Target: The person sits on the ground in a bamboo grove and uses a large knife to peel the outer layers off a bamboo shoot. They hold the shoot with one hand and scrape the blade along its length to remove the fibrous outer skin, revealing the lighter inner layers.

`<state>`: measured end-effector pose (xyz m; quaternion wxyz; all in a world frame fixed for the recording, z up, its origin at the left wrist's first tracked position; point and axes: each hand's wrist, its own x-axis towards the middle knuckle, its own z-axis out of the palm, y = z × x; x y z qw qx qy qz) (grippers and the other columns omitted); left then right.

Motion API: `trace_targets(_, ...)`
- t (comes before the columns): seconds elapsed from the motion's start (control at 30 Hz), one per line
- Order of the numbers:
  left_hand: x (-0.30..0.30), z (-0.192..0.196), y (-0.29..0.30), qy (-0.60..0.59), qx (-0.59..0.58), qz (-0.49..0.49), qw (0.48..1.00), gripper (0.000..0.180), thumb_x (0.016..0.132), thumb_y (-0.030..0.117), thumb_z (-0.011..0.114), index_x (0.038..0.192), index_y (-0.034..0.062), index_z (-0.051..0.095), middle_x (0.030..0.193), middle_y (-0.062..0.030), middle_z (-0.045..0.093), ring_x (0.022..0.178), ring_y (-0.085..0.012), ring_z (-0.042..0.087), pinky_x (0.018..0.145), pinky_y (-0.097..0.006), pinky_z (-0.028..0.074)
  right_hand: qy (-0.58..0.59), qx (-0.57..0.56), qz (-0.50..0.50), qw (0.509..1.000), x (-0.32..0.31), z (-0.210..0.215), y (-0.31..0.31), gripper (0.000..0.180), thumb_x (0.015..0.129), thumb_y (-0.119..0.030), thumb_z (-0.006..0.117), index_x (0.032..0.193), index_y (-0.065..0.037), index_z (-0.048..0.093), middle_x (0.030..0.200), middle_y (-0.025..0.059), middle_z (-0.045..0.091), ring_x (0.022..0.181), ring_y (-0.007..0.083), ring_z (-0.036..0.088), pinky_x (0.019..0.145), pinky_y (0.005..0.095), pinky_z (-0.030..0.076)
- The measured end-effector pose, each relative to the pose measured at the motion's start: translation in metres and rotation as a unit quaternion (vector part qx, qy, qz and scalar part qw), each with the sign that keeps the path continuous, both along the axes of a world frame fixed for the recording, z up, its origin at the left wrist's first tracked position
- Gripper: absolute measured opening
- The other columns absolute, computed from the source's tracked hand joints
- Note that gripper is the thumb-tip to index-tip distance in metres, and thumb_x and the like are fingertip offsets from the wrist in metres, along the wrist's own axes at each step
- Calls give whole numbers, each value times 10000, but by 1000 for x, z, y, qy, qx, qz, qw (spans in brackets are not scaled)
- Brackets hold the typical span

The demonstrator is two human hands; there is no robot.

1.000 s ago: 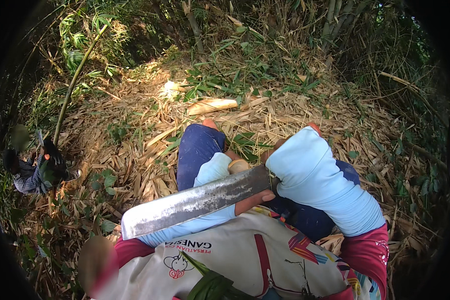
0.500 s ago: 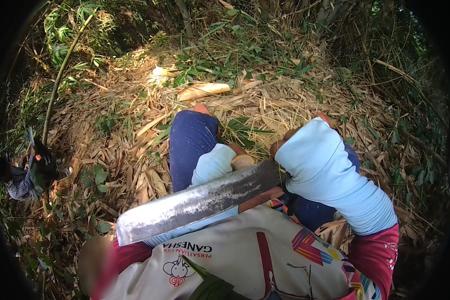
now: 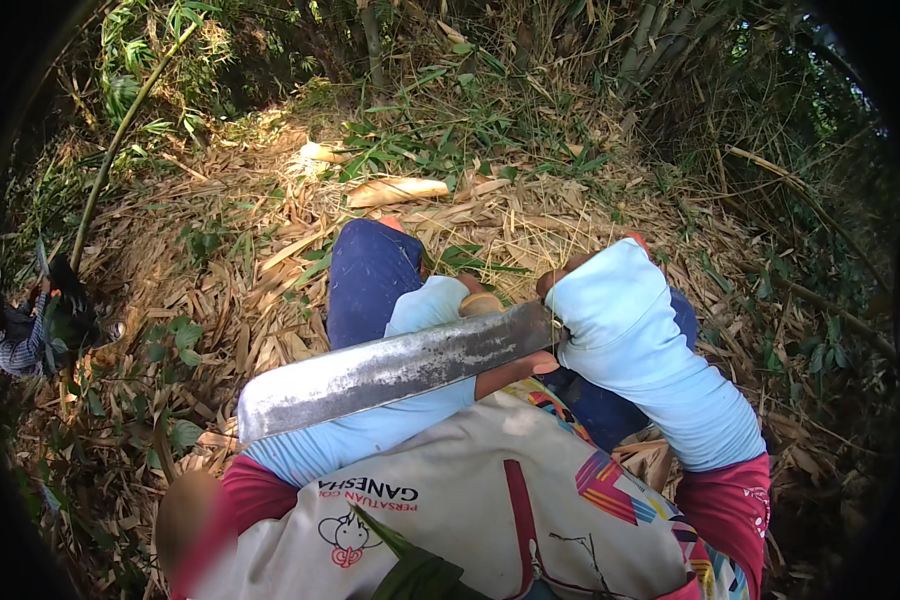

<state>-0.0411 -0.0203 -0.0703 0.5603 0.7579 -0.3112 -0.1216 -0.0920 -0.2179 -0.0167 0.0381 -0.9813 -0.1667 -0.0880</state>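
A broad, grey, scuffed machete [image 3: 390,372] lies slantwise over my left forearm, its squared tip toward the lower left. At its other end my right hand [image 3: 558,278] is closed on it; the light-blue sleeve [image 3: 620,300] hides most of that hand and the handle. My left hand [image 3: 505,375] is curled behind the blade, with its thumb side showing below. Just above the blade, a tan rounded piece [image 3: 482,303] shows beside its fingers. The blade covers the rest, so I cannot make out what it grips. Both hands are between my bent knees.
Dry bamboo leaves and sheaths [image 3: 260,300] cover the ground, with a large pale sheath [image 3: 398,191] beyond my feet. A person in a checked garment [image 3: 25,350] is low at the far left. A green stalk [image 3: 120,140] leans there; bamboo stems [image 3: 660,40] stand behind.
The machete's tip has come up slightly, so the blade slants less. My hands keep about the same place between my knees. The whole view has shifted a little.
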Motion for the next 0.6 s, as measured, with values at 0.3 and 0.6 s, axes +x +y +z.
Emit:
trace_targets(0.3, 5, -3, -12, 37, 19, 17, 999, 597, 617, 391, 978, 900, 12, 614, 731, -23, 678, 722, -94, 654, 639, -267, 501, -19, 10, -53, 998, 1, -8, -13, 173, 546, -158, 748, 652, -108, 620, 634, 115, 597, 661, 354, 651, 603, 450, 506)
trace_targets(0.6, 38, -53, -16, -26, 11, 31, 999, 553, 658, 467, 925, 953, 60, 693, 884, -59, 719, 814, -163, 683, 710, -298, 516, 41, 57, -150, 986, 5, -20, -40, 214, 584, -155, 806, 776, -110, 722, 698, 158, 625, 725, 375, 651, 639, 459, 517)
